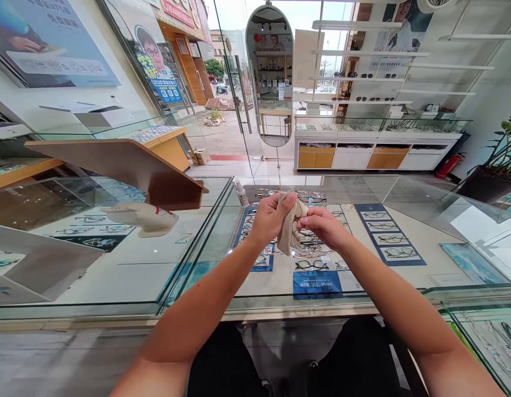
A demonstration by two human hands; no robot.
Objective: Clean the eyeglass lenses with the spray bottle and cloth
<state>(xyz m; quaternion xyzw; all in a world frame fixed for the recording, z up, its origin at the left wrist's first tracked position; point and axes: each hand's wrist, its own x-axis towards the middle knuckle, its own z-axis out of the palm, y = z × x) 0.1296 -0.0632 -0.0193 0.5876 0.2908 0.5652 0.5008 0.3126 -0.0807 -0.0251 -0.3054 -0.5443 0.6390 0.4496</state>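
Observation:
Above the glass counter, my left hand (272,218) is closed around a beige cleaning cloth (286,234), with the thumb pressed on top and a fold hanging down. My right hand (323,225) is closed too, its fingertips pinching at the bunched right edge of the same cloth. Whether something thin lies inside the folds I cannot tell. Under the glass below my hands are rows of eyeglasses, among them a black-framed pair (312,265). A small white spray bottle (241,194) stands beyond my left hand.
The glass counter (247,304) runs across in front of my knees. At left stand a brown slanted board (114,160) and a beige hand-shaped stand (143,218). A blue tray of eyeglasses (390,234) lies at right. An oval mirror (270,77) stands beyond.

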